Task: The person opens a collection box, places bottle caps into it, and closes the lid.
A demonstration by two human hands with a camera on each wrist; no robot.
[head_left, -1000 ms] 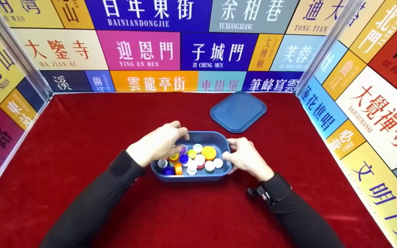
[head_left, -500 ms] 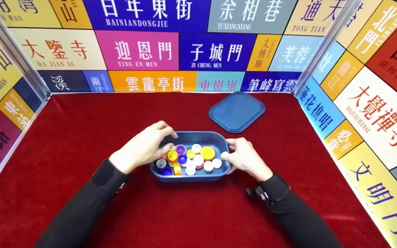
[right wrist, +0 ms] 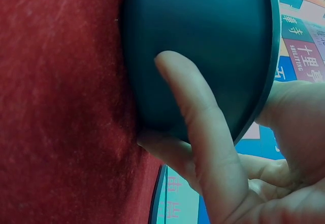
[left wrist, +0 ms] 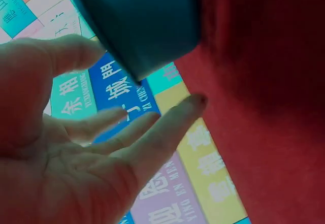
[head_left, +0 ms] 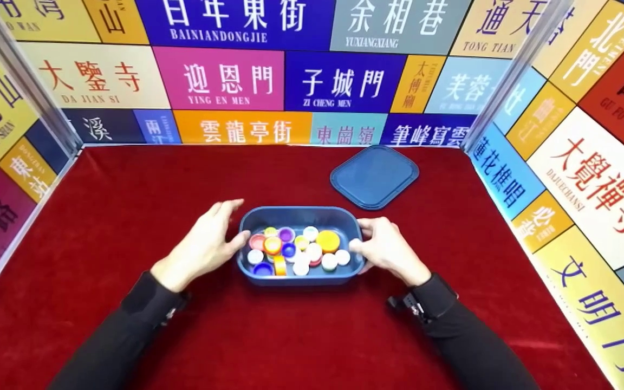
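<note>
A blue plastic box (head_left: 312, 280) with rounded corners stands on the red cloth in the head view. Bottle caps of several colours lie inside, among them a large yellow-orange cap (head_left: 327, 241) and a purple cap (head_left: 286, 234). My right hand (head_left: 390, 250) grips the box's right end, thumb at the rim and fingers (right wrist: 190, 94) against the outer wall. At the opposite end is my left hand (head_left: 199, 246), fingers spread and holding nothing. Its thumb (left wrist: 76, 51) is at the rim, though I cannot tell whether it touches; its other fingers stand apart from the wall.
A blue lid (head_left: 375, 177) lies flat on the red cloth (head_left: 182, 173), behind the box and to its right. Panels with printed signs (head_left: 219, 79) enclose the surface at the back and both sides.
My left hand has moved out of the box, leftward to its left end, uncovering the caps there. My right hand keeps its grip on the box, which stays in place.
</note>
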